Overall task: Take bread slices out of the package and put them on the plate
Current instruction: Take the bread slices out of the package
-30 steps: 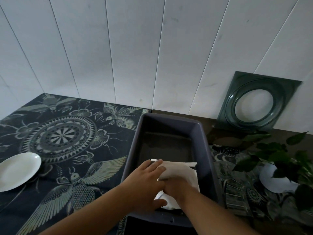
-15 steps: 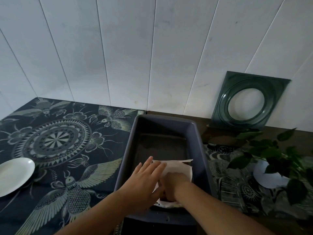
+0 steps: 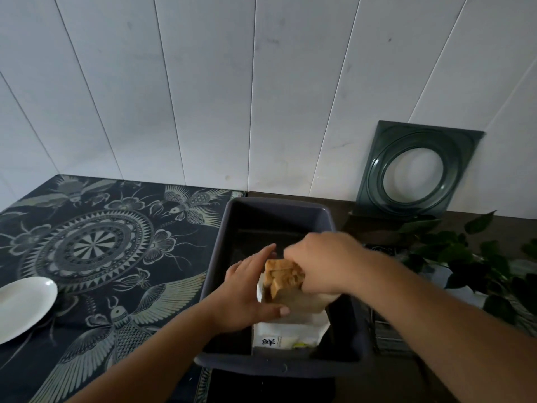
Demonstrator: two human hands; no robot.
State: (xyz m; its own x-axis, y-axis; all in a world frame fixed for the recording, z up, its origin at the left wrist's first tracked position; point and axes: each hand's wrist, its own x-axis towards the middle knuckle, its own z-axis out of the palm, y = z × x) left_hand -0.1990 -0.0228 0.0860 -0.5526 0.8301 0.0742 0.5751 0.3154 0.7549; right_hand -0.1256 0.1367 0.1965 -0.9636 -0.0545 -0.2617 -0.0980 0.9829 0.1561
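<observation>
White panelled wall (image 3: 220, 91) behind; dark cloth (image 3: 96, 248) printed with a mandala, birds and beetles over the left of the table; bare brown top to the right. Grey bin (image 3: 345, 324) in the middle, straddling the cloth's edge. Green square frame (image 3: 374, 175) with a round hole leaning on the wall at back right; leafy plant (image 3: 476, 263) in front of it, at the right edge. White plate (image 3: 23, 306) at the far left on the cloth, well apart from the bin, nothing on it. Inside the bin, white package (image 3: 290, 333) standing at the near end, mouth up, a printed label on its near face. Left hand (image 3: 250, 295) flat against the package's left side, fingers straight, thumb across the front. Right hand (image 3: 322, 266) closed around the bread (image 3: 283, 276), several brown-crusted slices gripped together and sticking out above the package's mouth, lower ends still inside. Half a second back, both hands low at the package with no bread showing; now the right hand higher, with the slices drawn up into view, and the left shifted from the top of the package to its side. Plate and bin unmoved.
</observation>
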